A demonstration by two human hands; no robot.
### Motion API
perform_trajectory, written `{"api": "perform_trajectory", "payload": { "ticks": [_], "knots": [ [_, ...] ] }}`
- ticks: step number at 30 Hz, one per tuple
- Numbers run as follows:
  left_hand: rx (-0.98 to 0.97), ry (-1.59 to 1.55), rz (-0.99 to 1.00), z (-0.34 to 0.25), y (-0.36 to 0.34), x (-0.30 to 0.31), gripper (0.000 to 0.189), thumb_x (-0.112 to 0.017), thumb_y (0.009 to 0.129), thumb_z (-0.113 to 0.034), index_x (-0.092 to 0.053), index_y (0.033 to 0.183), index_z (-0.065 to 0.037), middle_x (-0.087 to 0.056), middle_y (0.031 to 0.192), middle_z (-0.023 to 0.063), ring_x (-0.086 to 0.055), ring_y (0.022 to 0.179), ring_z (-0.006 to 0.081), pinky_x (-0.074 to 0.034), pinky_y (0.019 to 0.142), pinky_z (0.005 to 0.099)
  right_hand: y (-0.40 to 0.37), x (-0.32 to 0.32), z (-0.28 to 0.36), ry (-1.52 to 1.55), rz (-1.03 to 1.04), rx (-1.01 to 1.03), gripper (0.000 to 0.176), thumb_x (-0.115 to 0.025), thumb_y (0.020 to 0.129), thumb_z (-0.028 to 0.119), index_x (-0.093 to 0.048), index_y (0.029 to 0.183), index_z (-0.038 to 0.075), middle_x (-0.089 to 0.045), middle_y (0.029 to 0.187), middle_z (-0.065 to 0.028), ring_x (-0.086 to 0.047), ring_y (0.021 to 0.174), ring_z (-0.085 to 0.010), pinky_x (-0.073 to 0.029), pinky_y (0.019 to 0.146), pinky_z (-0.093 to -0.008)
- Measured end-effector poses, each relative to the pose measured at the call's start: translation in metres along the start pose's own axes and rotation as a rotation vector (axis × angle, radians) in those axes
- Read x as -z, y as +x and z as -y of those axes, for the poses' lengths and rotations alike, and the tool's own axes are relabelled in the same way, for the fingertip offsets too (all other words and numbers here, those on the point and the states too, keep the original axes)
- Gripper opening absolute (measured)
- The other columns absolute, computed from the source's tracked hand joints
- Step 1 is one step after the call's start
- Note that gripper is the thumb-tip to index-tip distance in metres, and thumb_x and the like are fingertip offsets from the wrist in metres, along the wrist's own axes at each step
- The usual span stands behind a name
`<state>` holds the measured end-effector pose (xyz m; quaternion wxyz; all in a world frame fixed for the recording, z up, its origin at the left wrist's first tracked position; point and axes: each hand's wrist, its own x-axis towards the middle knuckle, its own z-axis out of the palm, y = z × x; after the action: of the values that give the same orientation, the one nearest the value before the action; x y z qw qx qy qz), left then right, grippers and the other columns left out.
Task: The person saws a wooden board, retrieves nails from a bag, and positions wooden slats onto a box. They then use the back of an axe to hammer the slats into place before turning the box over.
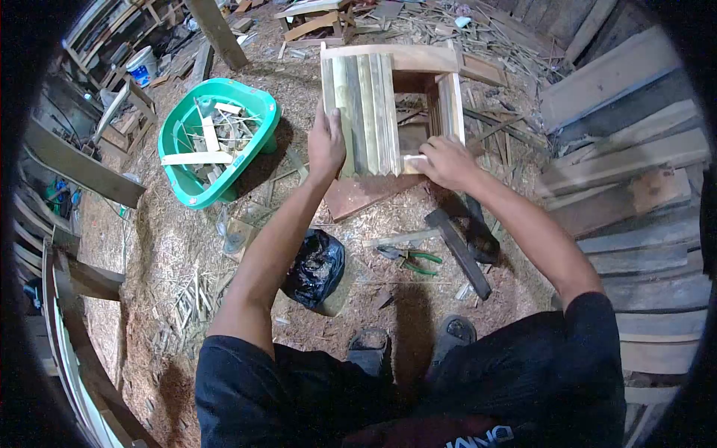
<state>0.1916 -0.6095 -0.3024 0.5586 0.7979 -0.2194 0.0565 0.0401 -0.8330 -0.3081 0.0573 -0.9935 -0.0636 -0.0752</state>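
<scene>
A wooden frame (422, 58) stands in front of me, with several narrow grooved slats (364, 112) side by side across its left part. Its right part is open and shows the inside. My left hand (326, 143) lies along the left edge of the slats, fingers pointing up and close to the wood. My right hand (446, 160) is closed at the lower front rail (413, 164), beside the rightmost slat, with its fingertips on the wood. A reddish-brown board (366, 196) lies beneath the frame.
A green tub (173, 175) with wood scraps stands at the left. Pliers (409, 257), a hammer-like tool (459, 254) and a black plastic bag (317, 267) lie near my feet. Stacked planks (635, 201) line the right side. Wood shavings cover the ground.
</scene>
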Motion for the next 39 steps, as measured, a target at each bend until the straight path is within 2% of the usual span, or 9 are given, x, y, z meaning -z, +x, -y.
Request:
{"api": "perform_trajectory", "payload": {
  "ticks": [6,10,12,16,19,25,31,34,39],
  "knots": [
    [-0.001,0.089,-0.013,0.026,-0.012,-0.001,0.051,-0.033,0.105,-0.040,-0.040,0.142,-0.006,-0.064,0.113,0.0314,-0.061,0.106,0.0489,-0.047,0.091,0.0515,-0.005,-0.017,-0.004,-0.089,-0.117,0.083,0.062,-0.048,0.093,0.062,-0.062,0.100,0.002,-0.061,0.100,-0.0145,-0.059,0.099,-0.0322,-0.043,0.089,-0.0440],
    [0.041,0.049,0.015,0.034,-0.008,-0.003,0.053,-0.032,0.105,-0.046,-0.048,0.132,-0.003,-0.065,0.104,0.0296,-0.064,0.097,0.0448,-0.047,0.087,0.0493,-0.007,-0.013,-0.010,-0.064,-0.190,0.186,0.073,-0.056,0.080,0.074,-0.061,0.097,0.003,-0.061,0.096,-0.0142,-0.059,0.094,-0.0323,-0.044,0.086,-0.0420],
    [0.084,0.020,0.012,0.036,-0.004,-0.005,0.056,-0.033,0.104,-0.049,-0.054,0.123,-0.001,-0.065,0.098,0.0277,-0.065,0.092,0.0401,-0.048,0.084,0.0471,-0.003,-0.013,-0.013,-0.057,-0.205,0.184,0.072,-0.058,0.080,0.073,-0.061,0.095,0.003,-0.061,0.095,-0.0143,-0.060,0.092,-0.0326,-0.045,0.084,-0.0426],
    [0.133,0.033,0.039,0.025,0.004,-0.004,0.057,-0.031,0.104,-0.050,-0.054,0.123,0.000,-0.065,0.098,0.0282,-0.065,0.092,0.0406,-0.048,0.084,0.0468,0.004,-0.015,-0.018,-0.048,-0.230,0.166,0.070,-0.060,0.079,0.071,-0.060,0.094,0.003,-0.062,0.093,-0.0143,-0.061,0.090,-0.0331,-0.046,0.082,-0.0433],
    [0.111,0.069,0.015,0.024,0.009,-0.005,0.058,-0.031,0.104,-0.050,-0.054,0.123,0.000,-0.065,0.097,0.0288,-0.064,0.093,0.0414,-0.048,0.084,0.0470,0.008,-0.014,-0.021,-0.041,-0.188,0.161,0.062,-0.066,0.081,0.062,-0.060,0.099,0.003,-0.061,0.095,-0.0141,-0.059,0.091,-0.0341,-0.045,0.084,-0.0440],
    [0.110,0.065,0.025,0.029,0.017,-0.007,0.055,-0.033,0.104,-0.048,-0.055,0.114,0.001,-0.064,0.096,0.0293,-0.064,0.092,0.0424,-0.047,0.083,0.0485,0.013,-0.016,-0.024,-0.027,-0.237,0.157,0.064,-0.063,0.081,0.066,-0.060,0.093,0.004,-0.061,0.093,-0.0149,-0.061,0.091,-0.0338,-0.046,0.082,-0.0445],
    [0.091,0.056,0.019,0.028,0.015,-0.007,0.053,-0.034,0.105,-0.046,-0.055,0.106,0.003,-0.063,0.092,0.0304,-0.063,0.089,0.0443,-0.046,0.082,0.0497,0.012,-0.012,-0.022,-0.017,-0.168,0.118,0.058,-0.066,0.082,0.061,-0.060,0.096,0.005,-0.061,0.098,-0.0151,-0.060,0.096,-0.0338,-0.046,0.086,-0.0448],
    [0.096,0.063,0.018,0.027,0.014,-0.007,0.053,-0.034,0.105,-0.045,-0.056,0.109,0.003,-0.063,0.094,0.0313,-0.063,0.091,0.0451,-0.046,0.082,0.0498,0.018,-0.013,-0.012,0.156,-0.436,0.132,0.051,-0.067,0.084,0.053,-0.059,0.100,0.004,-0.061,0.102,-0.0159,-0.060,0.101,-0.0335,-0.046,0.088,-0.0438],
    [0.058,0.072,-0.007,0.029,0.011,-0.007,0.054,-0.034,0.104,-0.045,-0.056,0.114,0.004,-0.065,0.096,0.0304,-0.064,0.092,0.0457,-0.047,0.083,0.0498,0.027,0.004,0.018,0.148,-0.473,0.281,0.036,-0.071,0.083,0.030,-0.058,0.102,0.002,-0.061,0.103,-0.0168,-0.060,0.100,-0.0339,-0.047,0.089,-0.0435]
  ]
}}
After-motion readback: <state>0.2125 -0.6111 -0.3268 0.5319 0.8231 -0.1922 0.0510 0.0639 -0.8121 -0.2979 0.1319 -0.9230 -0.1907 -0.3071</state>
